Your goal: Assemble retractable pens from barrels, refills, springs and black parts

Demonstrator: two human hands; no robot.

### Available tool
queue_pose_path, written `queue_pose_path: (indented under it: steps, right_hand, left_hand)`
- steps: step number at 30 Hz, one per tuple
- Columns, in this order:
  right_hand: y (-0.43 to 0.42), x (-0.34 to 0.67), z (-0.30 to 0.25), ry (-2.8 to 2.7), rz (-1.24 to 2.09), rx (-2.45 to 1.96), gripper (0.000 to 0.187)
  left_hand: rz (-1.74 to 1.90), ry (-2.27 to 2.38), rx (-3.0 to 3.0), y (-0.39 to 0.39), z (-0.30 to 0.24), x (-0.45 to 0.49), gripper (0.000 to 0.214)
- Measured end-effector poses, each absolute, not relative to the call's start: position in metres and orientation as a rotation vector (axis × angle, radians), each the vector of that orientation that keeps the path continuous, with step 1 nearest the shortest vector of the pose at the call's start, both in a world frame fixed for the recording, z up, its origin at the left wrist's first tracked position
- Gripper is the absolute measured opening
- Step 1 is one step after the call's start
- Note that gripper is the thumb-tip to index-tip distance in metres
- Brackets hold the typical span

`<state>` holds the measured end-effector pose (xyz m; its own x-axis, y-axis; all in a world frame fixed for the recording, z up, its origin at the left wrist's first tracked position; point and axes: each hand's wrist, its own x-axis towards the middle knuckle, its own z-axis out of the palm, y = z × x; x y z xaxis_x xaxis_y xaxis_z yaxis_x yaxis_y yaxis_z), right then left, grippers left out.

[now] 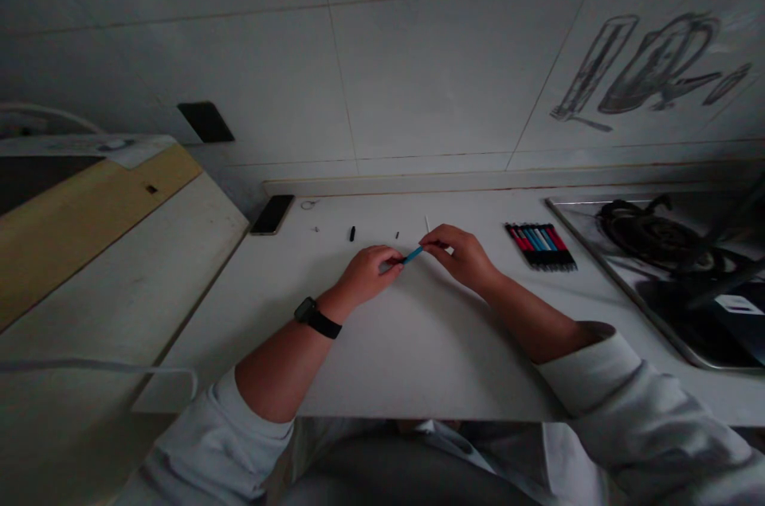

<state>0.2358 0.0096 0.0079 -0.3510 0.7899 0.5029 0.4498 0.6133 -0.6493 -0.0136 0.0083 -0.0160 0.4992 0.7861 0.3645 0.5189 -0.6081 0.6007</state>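
Above the white countertop, a blue pen barrel (413,255) is held slantwise between my two hands. My left hand (371,271) pinches its lower left end, and my right hand (460,255) pinches the upper right end. Both sets of fingers are closed and cover the ends. Behind my hands lie a short black cylindrical piece (352,233), a tiny dark piece (398,235) and a thin white stick (427,224), partly near my right fingers. A tiny part (316,229), too small to name, lies farther left.
Several red, blue, white and black pens (541,247) lie in a row at the right. Beyond them is a gas stove (598,251). A phone (273,214) and a thin ring (307,205) lie at the back left. A box-like cabinet (119,267) borders the left side.
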Motion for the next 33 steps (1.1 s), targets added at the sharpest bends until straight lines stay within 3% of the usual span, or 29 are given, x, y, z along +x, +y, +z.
queue_pose_path:
  steps: [16, 24, 29, 33]
  right_hand:
    - [0.005, 0.226, 0.007, -1.877, 0.755, -0.925, 0.030]
    - [0.007, 0.228, 0.009, -1.631, 1.089, -0.845, 0.036]
    - [0.013, 0.233, 0.011, -1.529, 1.175, -0.852, 0.037]
    - [0.013, 0.232, 0.007, -1.632, 1.327, -0.885, 0.032]
  left_hand:
    - [0.923, 1.056, 2.254, 0.006, -0.013, -0.011, 0.013]
    - [0.965, 0.962, 2.314, 0.003, -0.008, -0.015, 0.020]
    - [1.089, 1.141, 2.322, 0.012, -0.004, -0.025, 0.023]
    - [1.225, 1.579, 2.354, 0.033, -0.002, -0.054, 0.017]
